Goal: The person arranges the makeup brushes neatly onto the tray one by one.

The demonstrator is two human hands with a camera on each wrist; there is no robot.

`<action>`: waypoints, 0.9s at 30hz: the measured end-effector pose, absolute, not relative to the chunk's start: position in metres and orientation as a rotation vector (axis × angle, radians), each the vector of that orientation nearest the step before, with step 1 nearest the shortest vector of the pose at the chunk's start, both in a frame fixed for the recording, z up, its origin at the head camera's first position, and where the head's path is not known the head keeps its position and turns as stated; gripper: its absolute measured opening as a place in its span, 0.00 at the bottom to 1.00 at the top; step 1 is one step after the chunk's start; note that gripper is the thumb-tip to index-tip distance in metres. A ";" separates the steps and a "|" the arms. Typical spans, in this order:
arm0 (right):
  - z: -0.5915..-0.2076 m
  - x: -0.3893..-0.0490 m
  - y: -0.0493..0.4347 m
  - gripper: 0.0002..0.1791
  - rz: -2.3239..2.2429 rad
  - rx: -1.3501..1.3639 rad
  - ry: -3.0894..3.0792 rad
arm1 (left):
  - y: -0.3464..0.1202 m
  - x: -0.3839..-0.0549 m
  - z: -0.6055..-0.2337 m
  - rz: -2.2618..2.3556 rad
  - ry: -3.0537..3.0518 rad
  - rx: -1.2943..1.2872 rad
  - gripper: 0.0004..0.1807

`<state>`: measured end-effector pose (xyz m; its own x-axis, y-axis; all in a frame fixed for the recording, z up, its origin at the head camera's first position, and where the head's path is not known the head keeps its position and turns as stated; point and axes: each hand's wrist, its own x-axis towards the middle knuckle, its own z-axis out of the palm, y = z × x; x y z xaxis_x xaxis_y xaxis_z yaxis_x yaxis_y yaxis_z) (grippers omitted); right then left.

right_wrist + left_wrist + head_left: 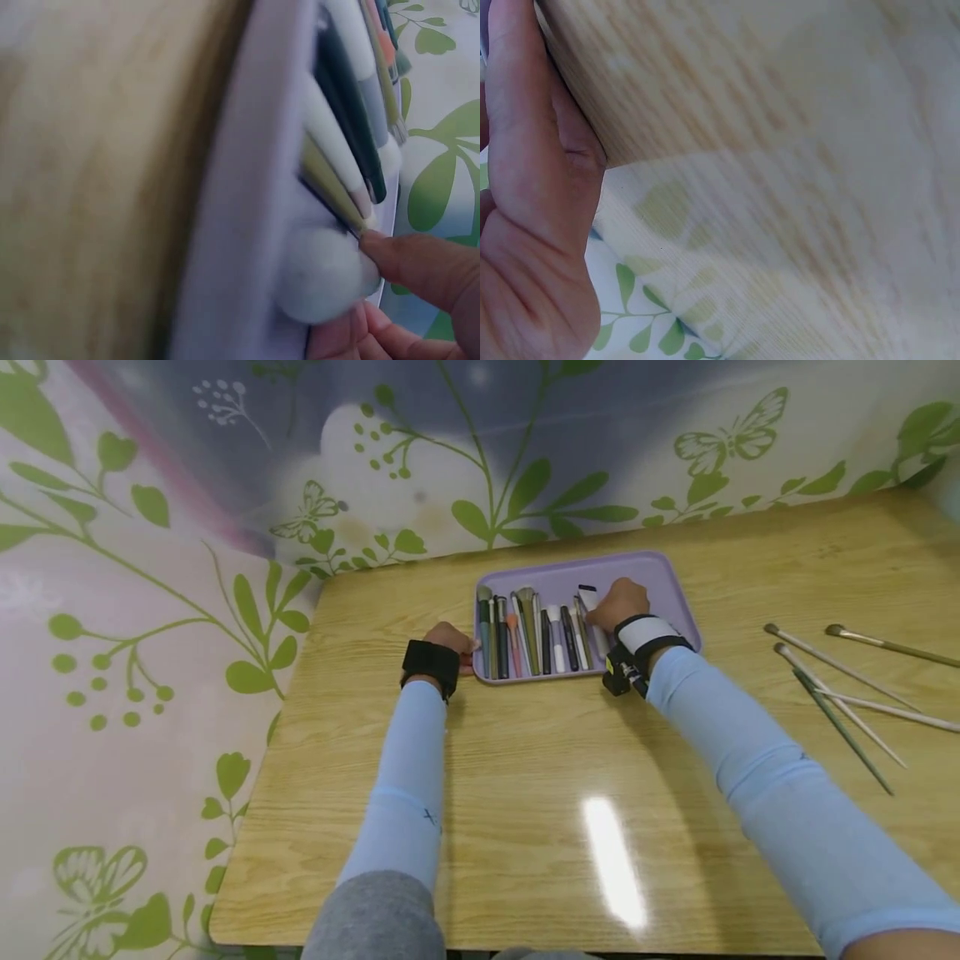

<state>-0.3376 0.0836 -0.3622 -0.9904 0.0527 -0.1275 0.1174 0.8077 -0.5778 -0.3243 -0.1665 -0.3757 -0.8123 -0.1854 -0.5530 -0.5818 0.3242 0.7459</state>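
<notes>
A purple tray (678, 602) lies near the wall, with several makeup brushes (528, 627) side by side in it. At the tray's left edge, my left hand (448, 637) grips the rim. In the left wrist view the same hand (532, 195) covers most of its contact with the tray. Over the tray's right part, my right hand (621, 603) pinches a pale, thick-handled brush (588, 599) with a dark tip. Up close, the right wrist view shows that brush's rounded white end (319, 274) between thumb and fingers, beside the other handles (352, 112).
Several loose brushes (847, 693) lie across one another on the wooden table (525, 777), right of the tray. One more brush (892, 643) lies apart from them. A leaf-patterned wall (420, 460) borders the table at the back and left.
</notes>
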 end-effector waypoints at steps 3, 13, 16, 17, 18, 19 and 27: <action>-0.364 -0.334 0.081 0.17 -0.932 0.132 2.887 | -0.169 -0.327 -0.382 1.504 2.220 -0.696 0.09; -0.372 -0.325 0.083 0.14 -0.911 0.020 2.897 | -0.167 -0.322 -0.383 1.461 2.253 -0.733 0.09; -0.373 -0.324 0.087 0.15 -0.916 -0.010 2.864 | -0.166 -0.322 -0.383 1.464 2.246 -0.718 0.09; -0.374 -0.324 0.089 0.16 -0.917 -0.019 2.858 | -0.165 -0.322 -0.383 1.461 2.247 -0.709 0.09; -0.374 -0.324 0.090 0.17 -0.923 -0.031 2.853 | -0.165 -0.323 -0.383 1.463 2.246 -0.707 0.09; -0.372 -0.323 0.092 0.18 -0.929 -0.044 2.847 | -0.165 -0.323 -0.383 1.465 2.245 -0.703 0.09; -0.343 -0.323 0.150 0.27 -0.855 -0.119 2.864 | -0.168 -0.328 -0.381 1.475 2.252 -0.686 0.09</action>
<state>-0.3234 0.1497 -0.3433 -0.9855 -0.1187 -0.1209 -0.0330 0.8345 -0.5501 -0.3280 -0.1680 -0.3808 -0.8165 -0.1983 -0.5422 -0.5762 0.3366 0.7447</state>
